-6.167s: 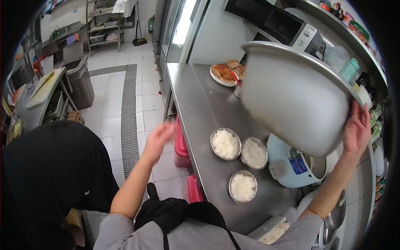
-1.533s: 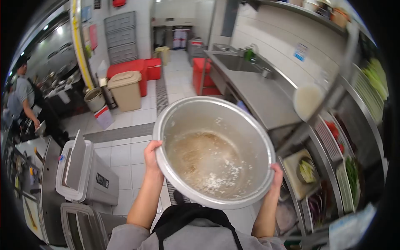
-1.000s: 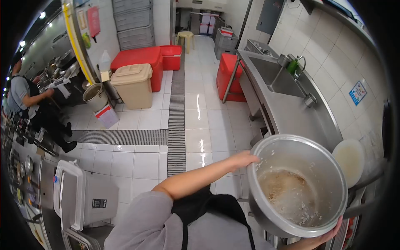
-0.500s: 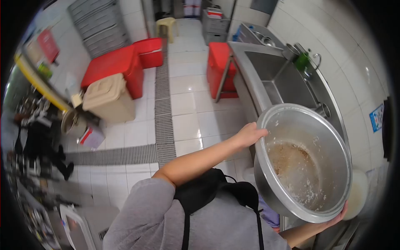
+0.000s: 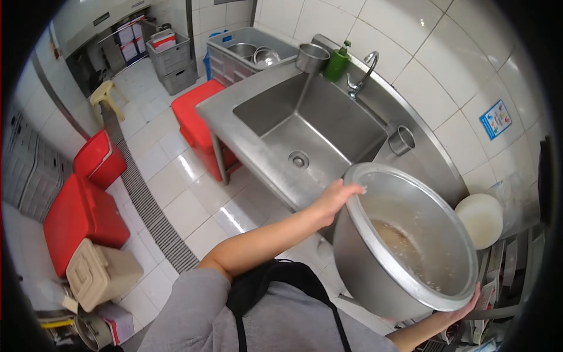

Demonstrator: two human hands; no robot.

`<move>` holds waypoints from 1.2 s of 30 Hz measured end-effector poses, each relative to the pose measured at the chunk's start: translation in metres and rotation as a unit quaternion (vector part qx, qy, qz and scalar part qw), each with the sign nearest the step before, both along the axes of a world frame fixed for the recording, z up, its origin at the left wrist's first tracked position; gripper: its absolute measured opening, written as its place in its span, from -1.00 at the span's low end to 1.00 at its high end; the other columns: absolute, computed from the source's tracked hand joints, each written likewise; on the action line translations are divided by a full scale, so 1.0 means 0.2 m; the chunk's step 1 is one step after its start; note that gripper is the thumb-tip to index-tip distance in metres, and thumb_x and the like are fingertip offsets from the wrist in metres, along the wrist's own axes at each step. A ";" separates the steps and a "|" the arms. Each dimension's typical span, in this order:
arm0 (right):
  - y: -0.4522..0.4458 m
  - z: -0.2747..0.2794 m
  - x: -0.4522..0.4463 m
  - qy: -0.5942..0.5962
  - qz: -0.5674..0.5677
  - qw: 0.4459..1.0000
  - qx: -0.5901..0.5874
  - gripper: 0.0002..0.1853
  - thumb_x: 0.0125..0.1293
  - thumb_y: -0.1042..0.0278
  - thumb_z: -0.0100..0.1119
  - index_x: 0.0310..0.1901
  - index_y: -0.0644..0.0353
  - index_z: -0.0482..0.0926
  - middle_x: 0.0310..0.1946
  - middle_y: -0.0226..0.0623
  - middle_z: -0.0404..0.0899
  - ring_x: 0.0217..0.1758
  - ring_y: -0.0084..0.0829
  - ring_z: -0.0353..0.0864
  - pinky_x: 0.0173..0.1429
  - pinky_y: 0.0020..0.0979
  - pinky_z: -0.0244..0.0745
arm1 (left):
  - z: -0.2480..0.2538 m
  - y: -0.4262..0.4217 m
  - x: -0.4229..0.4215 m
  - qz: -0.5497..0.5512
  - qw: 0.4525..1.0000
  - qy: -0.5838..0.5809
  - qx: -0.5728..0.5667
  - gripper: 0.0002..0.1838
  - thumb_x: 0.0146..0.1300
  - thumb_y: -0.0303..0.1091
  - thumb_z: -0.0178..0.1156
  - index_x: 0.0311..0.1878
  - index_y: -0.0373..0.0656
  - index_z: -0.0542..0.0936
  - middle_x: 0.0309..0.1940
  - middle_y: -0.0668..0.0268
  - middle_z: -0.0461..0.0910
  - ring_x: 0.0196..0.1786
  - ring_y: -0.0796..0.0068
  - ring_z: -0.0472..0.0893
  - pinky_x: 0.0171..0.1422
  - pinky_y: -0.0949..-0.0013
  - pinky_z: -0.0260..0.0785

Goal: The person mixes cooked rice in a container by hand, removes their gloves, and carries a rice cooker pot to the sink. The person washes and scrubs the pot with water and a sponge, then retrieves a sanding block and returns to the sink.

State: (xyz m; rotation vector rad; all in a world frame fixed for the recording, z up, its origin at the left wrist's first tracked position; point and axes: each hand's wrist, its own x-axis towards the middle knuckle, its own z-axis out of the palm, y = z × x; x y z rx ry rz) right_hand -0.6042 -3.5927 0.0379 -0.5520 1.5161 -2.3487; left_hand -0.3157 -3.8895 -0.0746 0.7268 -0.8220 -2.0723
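The left hand [image 5: 337, 198] is closed over the rim of a large, round, silver-grey metal pot [image 5: 370, 264]. The right hand [image 5: 466, 308] supports the same pot at the opposite side, near the rim; its fingers are partly hidden. The pot is tilted, with a smooth rolled rim and a dull outer wall; its inner floor carries a brownish film and scattered pale specks. It is located in front and to the right of a rectangular, brushed stainless-steel sink [image 5: 319, 141]. Whether its base touches the counter cannot be told.

The sink has rounded corners and a circular drain [image 5: 298, 159]. Behind the sink stands a curved, polished metal tap [image 5: 366, 73]. At the sink's back left corner are a green plastic pump bottle [image 5: 337, 63] and a cylindrical metal cup [image 5: 312, 58]. Glossy white wall tiles [image 5: 437, 76] rise behind the sink. Left of the sink, a grey plastic crate [image 5: 231, 69] contains rounded metal vessels [image 5: 265, 57].
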 end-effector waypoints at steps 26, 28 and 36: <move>-2.29 -1.72 0.52 -0.328 0.052 0.910 0.248 -0.56 -0.05 0.61 0.01 -0.03 0.40 0.32 -0.11 -0.01 0.43 -0.03 -0.15 0.44 0.08 -0.20 0.38 | -0.77 -2.36 0.52 -0.241 0.847 -0.455 -0.132 -0.56 -0.01 -0.27 0.16 -0.07 -0.32 0.43 -0.31 0.19 0.53 -0.30 0.34 0.54 -0.30 0.20 0.39; -2.33 -1.72 0.61 -0.304 0.031 0.922 0.237 -0.56 -0.05 0.64 0.00 -0.04 0.33 0.29 -0.08 -0.06 0.40 0.00 -0.16 0.41 0.06 -0.19 0.40 | -1.01 -2.38 0.54 -0.273 0.838 -0.471 -0.048 -0.62 -0.01 -0.30 0.14 -0.12 -0.30 0.47 -0.32 0.22 0.54 -0.33 0.33 0.55 -0.31 0.21 0.40; -2.31 -2.05 0.56 -0.310 0.037 0.905 0.288 -0.52 -0.06 0.72 -0.02 -0.01 0.27 0.24 -0.03 -0.06 0.38 0.04 -0.10 0.40 0.07 -0.10 0.41 | -1.47 -2.29 0.45 -0.249 0.775 -0.581 0.022 -0.57 0.01 -0.37 0.08 0.02 -0.26 0.38 -0.07 0.11 0.40 0.01 0.21 0.40 0.04 0.24 0.25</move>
